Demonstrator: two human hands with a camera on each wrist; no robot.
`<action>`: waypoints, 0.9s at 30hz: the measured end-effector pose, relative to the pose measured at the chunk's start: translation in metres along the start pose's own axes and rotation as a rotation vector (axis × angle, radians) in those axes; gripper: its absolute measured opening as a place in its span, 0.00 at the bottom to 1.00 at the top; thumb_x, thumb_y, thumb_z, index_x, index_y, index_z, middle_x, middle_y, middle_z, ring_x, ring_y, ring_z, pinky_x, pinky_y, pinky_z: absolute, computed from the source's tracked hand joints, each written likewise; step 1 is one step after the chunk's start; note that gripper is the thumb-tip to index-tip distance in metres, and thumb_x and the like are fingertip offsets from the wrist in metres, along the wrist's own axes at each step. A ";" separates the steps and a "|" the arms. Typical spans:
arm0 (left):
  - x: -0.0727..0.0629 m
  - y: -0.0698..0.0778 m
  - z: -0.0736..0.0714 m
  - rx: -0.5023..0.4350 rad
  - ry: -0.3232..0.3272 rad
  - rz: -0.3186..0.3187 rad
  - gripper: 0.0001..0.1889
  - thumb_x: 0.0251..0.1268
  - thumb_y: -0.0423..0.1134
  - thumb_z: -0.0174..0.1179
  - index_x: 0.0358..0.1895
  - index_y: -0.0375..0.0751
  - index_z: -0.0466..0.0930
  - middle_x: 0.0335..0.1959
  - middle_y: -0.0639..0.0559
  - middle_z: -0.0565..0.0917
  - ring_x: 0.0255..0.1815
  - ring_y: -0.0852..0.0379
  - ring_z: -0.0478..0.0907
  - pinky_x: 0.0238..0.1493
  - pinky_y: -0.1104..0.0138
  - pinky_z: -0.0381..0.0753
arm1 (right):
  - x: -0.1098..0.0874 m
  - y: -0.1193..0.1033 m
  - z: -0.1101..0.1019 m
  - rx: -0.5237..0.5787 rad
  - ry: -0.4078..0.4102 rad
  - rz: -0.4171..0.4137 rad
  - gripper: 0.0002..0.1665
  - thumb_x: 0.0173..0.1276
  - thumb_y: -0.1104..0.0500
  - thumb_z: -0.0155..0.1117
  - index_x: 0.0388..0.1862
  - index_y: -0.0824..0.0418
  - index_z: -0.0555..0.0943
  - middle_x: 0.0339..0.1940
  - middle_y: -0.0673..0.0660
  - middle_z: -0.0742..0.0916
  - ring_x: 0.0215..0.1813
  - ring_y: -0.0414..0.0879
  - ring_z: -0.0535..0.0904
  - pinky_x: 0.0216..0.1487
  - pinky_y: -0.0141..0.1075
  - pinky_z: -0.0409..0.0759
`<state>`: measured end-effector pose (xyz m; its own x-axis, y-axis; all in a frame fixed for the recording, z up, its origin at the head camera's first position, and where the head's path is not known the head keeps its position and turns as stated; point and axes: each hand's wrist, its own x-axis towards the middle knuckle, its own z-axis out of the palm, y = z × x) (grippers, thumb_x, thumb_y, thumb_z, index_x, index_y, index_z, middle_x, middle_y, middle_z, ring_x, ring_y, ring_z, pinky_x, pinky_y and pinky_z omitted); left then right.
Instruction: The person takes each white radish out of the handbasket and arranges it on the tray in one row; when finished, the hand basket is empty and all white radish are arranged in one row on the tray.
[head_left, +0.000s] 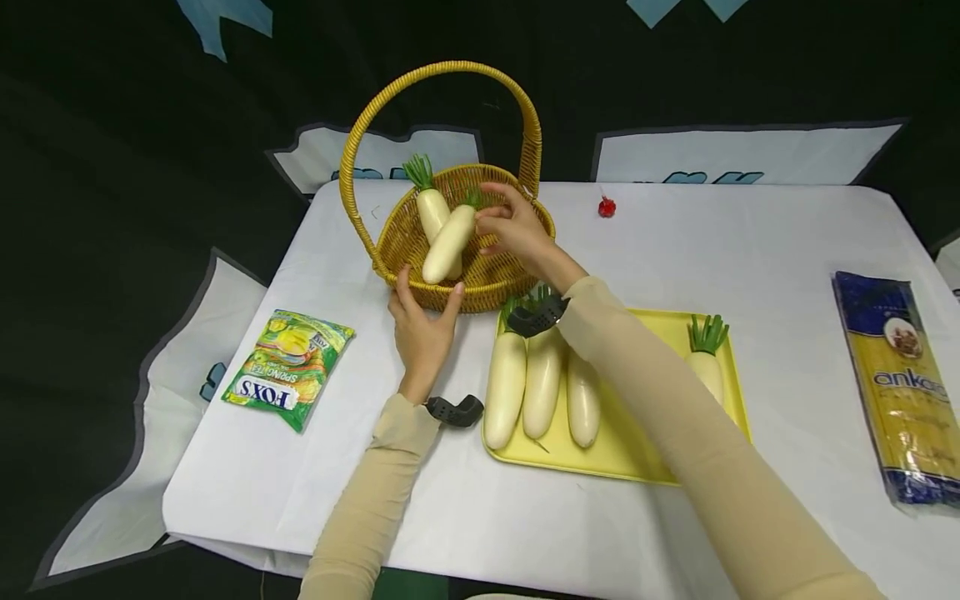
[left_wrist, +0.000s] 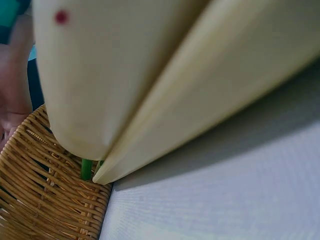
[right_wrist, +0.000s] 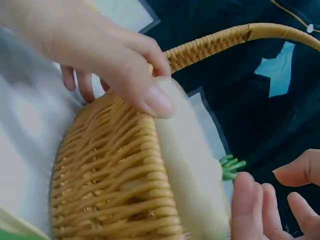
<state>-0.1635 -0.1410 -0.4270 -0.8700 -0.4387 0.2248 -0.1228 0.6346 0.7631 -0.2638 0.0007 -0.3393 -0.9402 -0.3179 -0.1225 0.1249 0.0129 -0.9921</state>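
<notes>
Two white radishes with green tops lie crossed in a wicker basket (head_left: 487, 296); the upper radish (head_left: 448, 246) slants over the lower radish (head_left: 429, 204). My left hand (head_left: 423, 333) holds the basket's front rim, thumb and fingers spread along it. In the right wrist view its thumb presses over the rim beside the radish (right_wrist: 187, 165). My right hand (head_left: 517, 229) is over the basket's right side, fingertips at the upper radish's leafy end. The right wrist view shows its thumb and fingers (right_wrist: 245, 205) apart, near the green leaves (right_wrist: 232, 167).
A yellow tray (head_left: 622, 454) with several more white radishes (head_left: 504, 392) stands in front of the basket, partly under my right arm. A green Fox's candy bag (head_left: 288, 367) lies left, a pasta packet (head_left: 900, 383) far right. Behind the tray is a small red object (head_left: 606, 207).
</notes>
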 end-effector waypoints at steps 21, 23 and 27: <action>0.004 0.000 -0.006 0.010 -0.006 0.000 0.46 0.49 0.73 0.49 0.69 0.57 0.46 0.63 0.33 0.58 0.45 0.33 0.73 0.41 0.46 0.73 | 0.004 0.006 0.003 -0.165 0.007 0.150 0.31 0.67 0.57 0.52 0.67 0.57 0.57 0.52 0.61 0.73 0.53 0.58 0.73 0.50 0.47 0.77; 0.004 -0.001 -0.006 0.013 -0.008 -0.004 0.46 0.49 0.73 0.49 0.69 0.58 0.45 0.63 0.33 0.58 0.46 0.33 0.73 0.41 0.46 0.73 | 0.004 0.006 0.004 -0.182 0.033 0.181 0.31 0.67 0.56 0.52 0.68 0.57 0.56 0.54 0.61 0.72 0.54 0.58 0.72 0.50 0.47 0.77; 0.003 -0.002 -0.005 0.014 -0.006 -0.011 0.46 0.48 0.74 0.48 0.69 0.60 0.45 0.63 0.34 0.58 0.46 0.33 0.73 0.42 0.46 0.73 | 0.006 0.005 0.008 -0.219 0.068 0.236 0.37 0.66 0.51 0.55 0.69 0.57 0.52 0.62 0.62 0.68 0.58 0.57 0.70 0.51 0.47 0.77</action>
<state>-0.1634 -0.1463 -0.4251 -0.8712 -0.4424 0.2128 -0.1391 0.6382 0.7572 -0.2660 -0.0087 -0.3452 -0.9135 -0.2176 -0.3438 0.2776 0.2847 -0.9176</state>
